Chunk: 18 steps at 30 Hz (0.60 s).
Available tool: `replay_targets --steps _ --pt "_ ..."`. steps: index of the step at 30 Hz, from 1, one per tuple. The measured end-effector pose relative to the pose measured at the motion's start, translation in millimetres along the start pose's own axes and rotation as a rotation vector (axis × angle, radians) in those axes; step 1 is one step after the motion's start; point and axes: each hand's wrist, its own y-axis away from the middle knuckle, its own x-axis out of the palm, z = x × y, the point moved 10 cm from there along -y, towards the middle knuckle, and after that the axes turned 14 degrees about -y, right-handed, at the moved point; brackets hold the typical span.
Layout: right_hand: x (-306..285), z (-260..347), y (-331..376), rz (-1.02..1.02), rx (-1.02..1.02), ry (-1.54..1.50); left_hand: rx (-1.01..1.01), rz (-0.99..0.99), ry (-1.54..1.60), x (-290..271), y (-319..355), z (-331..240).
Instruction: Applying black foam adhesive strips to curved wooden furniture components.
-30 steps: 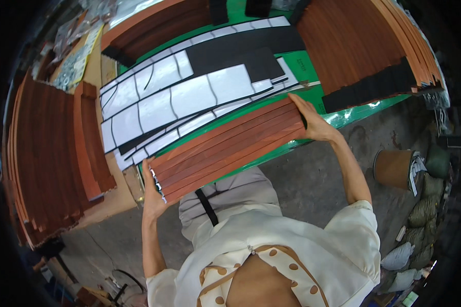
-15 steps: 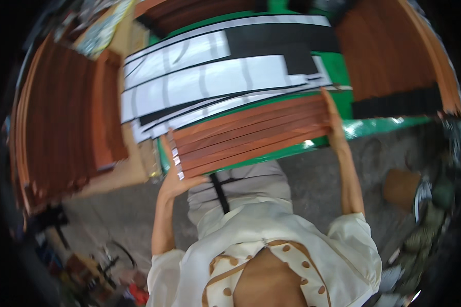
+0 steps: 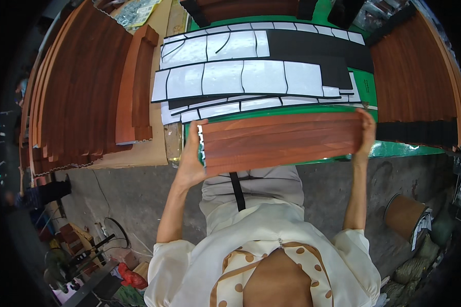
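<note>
1. Left: stacks of reddish wood panels (image 3: 82, 92) lie beside the green table (image 3: 366, 89).
2. The left hand (image 3: 192, 163) clasps the left end of a ribbed wood-grain panel (image 3: 281, 140).
3. The panel is held level over the table's near edge, just before the black-and-white strips (image 3: 251, 77); it looks stiff and light, best taken by both ends.
4. The right hand (image 3: 368, 134) clamps its right end.

Stacked wood panels (image 3: 82, 92) left, black-white strips (image 3: 251, 77) on green table (image 3: 366, 87).
</note>
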Motion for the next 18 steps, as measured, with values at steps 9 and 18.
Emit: replay_targets --steps 9,18 --pt "-2.6 -31.5 6.9 0.023 0.067 0.162 0.153 0.007 0.029 23.6 -4.7 25.7" --pt "12.7 20.7 -0.5 -0.044 -0.004 -0.091 0.205 -0.099 -0.081 -1.8 -1.1 -22.2"
